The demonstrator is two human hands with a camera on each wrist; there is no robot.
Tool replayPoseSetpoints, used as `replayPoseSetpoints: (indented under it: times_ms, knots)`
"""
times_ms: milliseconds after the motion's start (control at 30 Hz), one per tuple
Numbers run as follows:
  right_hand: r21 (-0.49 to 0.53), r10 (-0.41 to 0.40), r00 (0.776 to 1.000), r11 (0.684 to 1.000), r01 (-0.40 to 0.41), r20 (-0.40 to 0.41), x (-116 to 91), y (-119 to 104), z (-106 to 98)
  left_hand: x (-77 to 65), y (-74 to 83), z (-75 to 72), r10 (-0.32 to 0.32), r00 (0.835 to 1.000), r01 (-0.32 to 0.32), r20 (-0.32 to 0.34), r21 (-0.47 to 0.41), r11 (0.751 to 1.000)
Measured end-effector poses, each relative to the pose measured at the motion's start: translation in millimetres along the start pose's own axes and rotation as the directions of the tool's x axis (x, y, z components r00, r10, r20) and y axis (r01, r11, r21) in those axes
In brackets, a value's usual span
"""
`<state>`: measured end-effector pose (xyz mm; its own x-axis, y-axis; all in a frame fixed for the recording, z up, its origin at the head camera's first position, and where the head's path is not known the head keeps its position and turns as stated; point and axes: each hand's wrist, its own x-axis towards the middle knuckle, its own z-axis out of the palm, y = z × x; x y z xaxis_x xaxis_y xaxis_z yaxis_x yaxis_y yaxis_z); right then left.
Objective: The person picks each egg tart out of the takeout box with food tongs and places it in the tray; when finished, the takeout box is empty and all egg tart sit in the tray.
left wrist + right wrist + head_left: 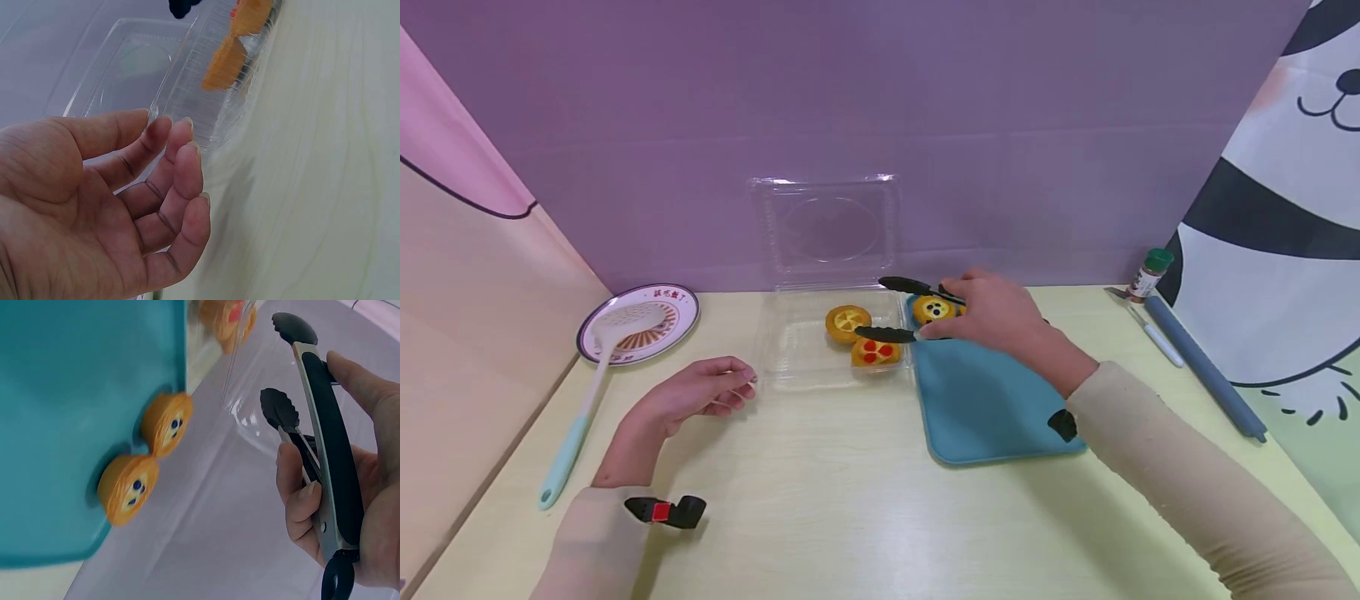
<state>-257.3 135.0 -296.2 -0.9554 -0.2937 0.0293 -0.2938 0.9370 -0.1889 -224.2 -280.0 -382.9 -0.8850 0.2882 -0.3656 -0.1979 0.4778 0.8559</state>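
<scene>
My right hand (1000,312) grips black and silver tongs (331,444), whose black tips stand apart with nothing between them. In the head view the tips hang over the right side of an opened clear plastic box (801,333). Inside the box sit a yellow-topped tart (847,321) and a tart with red pieces (877,352), partly covered by the lower tip. Two tarts with dark blue dots (128,487) stand on a blue tray (992,408). My left hand (700,390), fingers loosely curled and holding nothing, hovers beside the box's left front corner.
At the left, a white skimmer (576,433) with a mint handle rests on a patterned plate (677,333). On the right are a green-capped jar (1150,275), a white-handled knife-like tool (1161,343) and a grey-blue bar (1210,371). The box's lid (827,229) stands upright near the purple backdrop.
</scene>
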Motion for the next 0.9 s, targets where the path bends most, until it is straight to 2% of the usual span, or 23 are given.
replayPoseSetpoints:
  times_ms: [233,500,900]
  knots:
    - [0.039,0.023,0.999,0.999,-0.025,0.044,7,-18,8,1.9,-0.4,0.2,0.007,1.0,-0.007,0.007,-0.01,1.0]
    - [0.039,0.06,0.994,0.997,-0.064,0.091,15,-29,16,1.4,0.3,-0.2,-0.002,1.0,0.002,0.0,-0.009,1.0]
    - [0.024,0.057,0.992,0.998,-0.06,0.112,24,-44,23,1.9,2.3,1.2,-0.002,1.0,0.002,0.013,-0.05,0.999]
